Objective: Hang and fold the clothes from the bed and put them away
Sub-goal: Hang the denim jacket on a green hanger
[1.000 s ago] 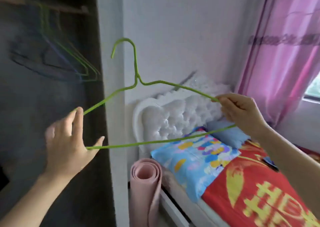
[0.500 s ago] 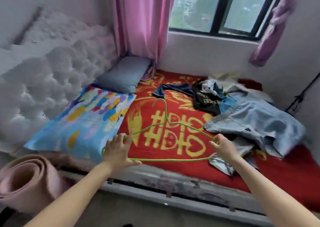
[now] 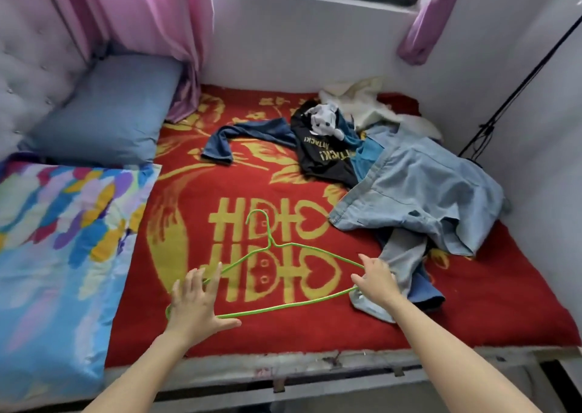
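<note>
A green wire hanger lies flat on the red and gold blanket near the bed's front edge, hook pointing away from me. My left hand rests on its left corner with fingers spread and straight. My right hand holds its right corner, which is hidden under the fingers. Beside that hand starts a heap of clothes: a light-blue denim garment, grey trousers, a black shirt with yellow print, a dark blue sleeve and a white garment.
A colourful pillow and a blue-grey pillow lie at the left against a tufted headboard. A pink curtain hangs behind them. A black stand leans on the right wall. The bed frame's metal edge runs below my arms.
I turned from the wardrobe to the bed. The hanger, held in the air a second ago, has come down flat onto the blanket with both hands still on it.
</note>
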